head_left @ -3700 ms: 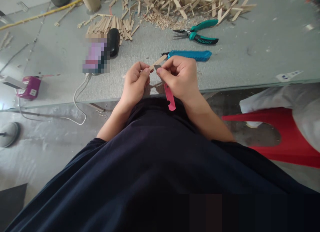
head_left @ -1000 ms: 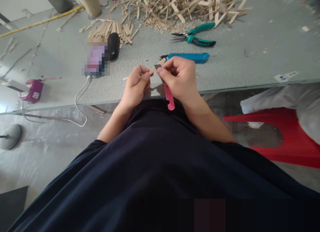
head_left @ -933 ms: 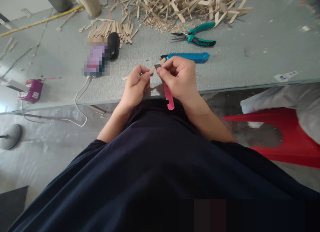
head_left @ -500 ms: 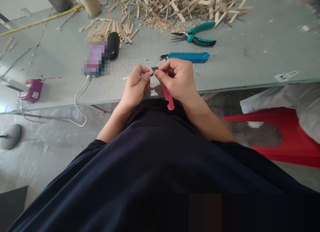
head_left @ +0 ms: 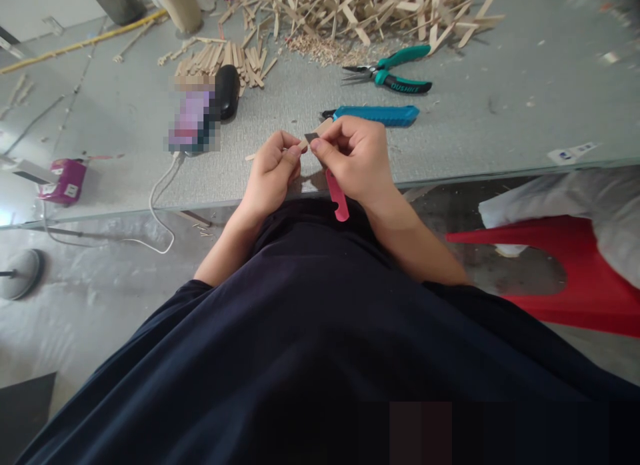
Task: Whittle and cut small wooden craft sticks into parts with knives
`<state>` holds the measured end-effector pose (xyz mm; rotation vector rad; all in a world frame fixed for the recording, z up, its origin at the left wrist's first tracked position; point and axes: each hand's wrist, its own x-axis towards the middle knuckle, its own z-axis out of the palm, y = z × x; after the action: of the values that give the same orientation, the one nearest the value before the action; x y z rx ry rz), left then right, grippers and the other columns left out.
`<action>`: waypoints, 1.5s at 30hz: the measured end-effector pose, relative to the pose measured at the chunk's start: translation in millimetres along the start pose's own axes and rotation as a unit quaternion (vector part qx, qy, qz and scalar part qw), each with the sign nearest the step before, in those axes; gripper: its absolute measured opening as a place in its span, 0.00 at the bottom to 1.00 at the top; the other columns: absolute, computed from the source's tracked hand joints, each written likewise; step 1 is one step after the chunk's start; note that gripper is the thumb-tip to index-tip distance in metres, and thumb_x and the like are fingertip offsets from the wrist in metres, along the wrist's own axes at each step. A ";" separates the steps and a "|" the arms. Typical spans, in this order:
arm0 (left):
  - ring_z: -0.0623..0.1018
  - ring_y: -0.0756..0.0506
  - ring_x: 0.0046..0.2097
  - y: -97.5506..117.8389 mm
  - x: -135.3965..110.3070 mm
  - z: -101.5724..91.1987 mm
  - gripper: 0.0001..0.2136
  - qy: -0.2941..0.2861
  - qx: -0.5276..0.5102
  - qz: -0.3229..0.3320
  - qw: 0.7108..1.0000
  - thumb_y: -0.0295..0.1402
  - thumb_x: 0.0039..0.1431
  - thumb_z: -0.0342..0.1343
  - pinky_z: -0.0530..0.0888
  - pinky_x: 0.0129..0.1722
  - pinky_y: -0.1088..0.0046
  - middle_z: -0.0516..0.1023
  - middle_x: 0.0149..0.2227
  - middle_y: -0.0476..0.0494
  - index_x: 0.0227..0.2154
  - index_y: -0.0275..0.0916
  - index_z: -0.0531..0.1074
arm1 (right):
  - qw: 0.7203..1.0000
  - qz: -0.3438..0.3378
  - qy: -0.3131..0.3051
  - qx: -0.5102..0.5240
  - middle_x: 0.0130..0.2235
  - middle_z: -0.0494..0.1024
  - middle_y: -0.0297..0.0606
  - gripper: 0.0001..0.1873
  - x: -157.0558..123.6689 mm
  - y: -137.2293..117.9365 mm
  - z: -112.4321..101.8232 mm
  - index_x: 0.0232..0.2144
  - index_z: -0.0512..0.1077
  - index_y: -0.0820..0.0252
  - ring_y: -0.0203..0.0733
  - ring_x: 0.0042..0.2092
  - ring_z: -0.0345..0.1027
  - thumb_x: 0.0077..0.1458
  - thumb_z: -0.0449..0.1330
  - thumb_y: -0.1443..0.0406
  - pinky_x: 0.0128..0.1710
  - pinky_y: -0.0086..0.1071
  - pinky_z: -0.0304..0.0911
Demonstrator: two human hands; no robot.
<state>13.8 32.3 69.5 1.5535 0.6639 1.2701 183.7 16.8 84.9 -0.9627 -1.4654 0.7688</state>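
Observation:
My left hand (head_left: 273, 171) pinches a thin wooden craft stick (head_left: 323, 127) near the table's front edge; the stick slants up to the right. My right hand (head_left: 357, 159) is closed round a pink utility knife (head_left: 338, 198), its handle hanging below my palm. The knife's grey blade (head_left: 312, 137) rests against the stick just right of my left fingertips. Both hands hover close together over the grey table (head_left: 475, 118).
A blue utility knife (head_left: 380, 115) lies just behind my hands, teal pliers (head_left: 395, 75) farther back. Heaps of wooden sticks (head_left: 360, 11) and cut pieces (head_left: 225, 55) fill the back. A black object (head_left: 227, 91), white cable (head_left: 157, 191), magenta box (head_left: 63, 181) sit left; red stool (head_left: 550, 271) right.
The blade has slid slightly left along the stick toward my left fingertips. My hands stay in the same spot; the visible length of stick past the blade looks shorter than 3.7 s ago.

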 end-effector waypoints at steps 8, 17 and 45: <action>0.57 0.56 0.19 0.9 -0.8 0.8 0.12 0.019 0.020 -0.001 1.000 0.44 0.73 0.58 0.54 0.21 0.77 0.57 0.19 0.61 0.37 0.43 0.67 | 0.999 0.008 0.026 0.023 0.23 0.62 0.29 0.24 0.3 4.4 -2.0 0.29 0.68 0.53 0.33 0.24 0.53 0.63 0.68 0.44 0.22 0.32 0.55; 0.59 0.57 0.19 -1.6 -1.3 -1.2 0.14 0.014 0.021 -0.004 1.000 0.47 0.72 0.59 0.55 0.21 0.76 0.58 0.19 0.60 0.37 0.43 0.69 | 1.000 0.018 0.006 0.013 0.24 0.62 0.29 0.26 1.3 4.0 -1.7 0.29 0.68 0.53 0.33 0.24 0.54 0.60 0.69 0.41 0.23 0.33 0.53; 0.76 0.47 0.41 42.1 -25.1 -0.6 0.04 0.036 0.299 0.084 0.950 0.29 0.63 0.62 0.72 0.48 0.62 0.78 0.34 0.49 0.33 0.43 0.80 | 0.943 -0.184 0.279 0.001 0.21 0.58 0.27 0.26 56.5 36.2 -72.1 0.26 0.59 0.50 0.35 0.21 0.49 0.67 0.65 0.47 0.22 0.33 0.48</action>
<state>-1.3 -4.6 98.0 2.0971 1.0497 1.3260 260.1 79.0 87.1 -0.7850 -1.0921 0.1931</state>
